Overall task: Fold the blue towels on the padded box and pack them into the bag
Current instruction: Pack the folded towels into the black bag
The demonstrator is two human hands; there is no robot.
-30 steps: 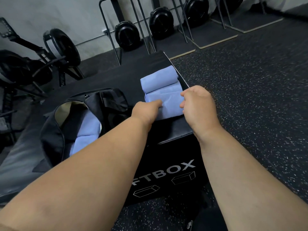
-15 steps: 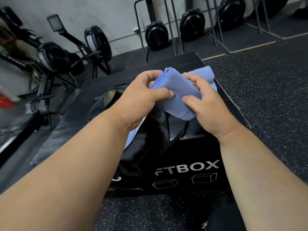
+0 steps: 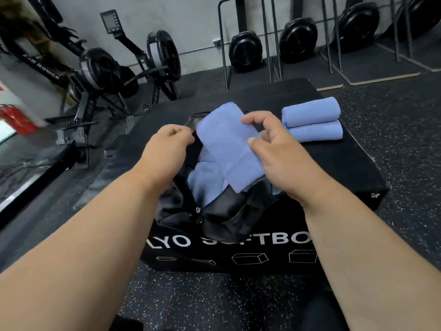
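Note:
A folded blue towel (image 3: 226, 144) is tilted over the open mouth of the black bag (image 3: 222, 218), its lower end dipping inside. My right hand (image 3: 274, 151) pinches the towel's right edge between thumb and fingers. My left hand (image 3: 167, 146) is curled at the bag's left rim, just beside the towel, and seems to grip that rim. More blue towel (image 3: 202, 185) lies inside the bag. Two folded blue towels (image 3: 312, 120) are stacked on the right of the black padded box (image 3: 346, 168), on which the bag stands.
Rowing machines (image 3: 124, 68) stand at the back left, and weight plates on racks (image 3: 245, 48) line the wall behind the box. A red object (image 3: 16, 118) sits at the far left. Speckled rubber floor (image 3: 405, 115) surrounds the box.
Both hands lifted one folded towel off the stack and carried it left over the bag. My left hand has since let go of it and moved to the bag's rim. The view swung left.

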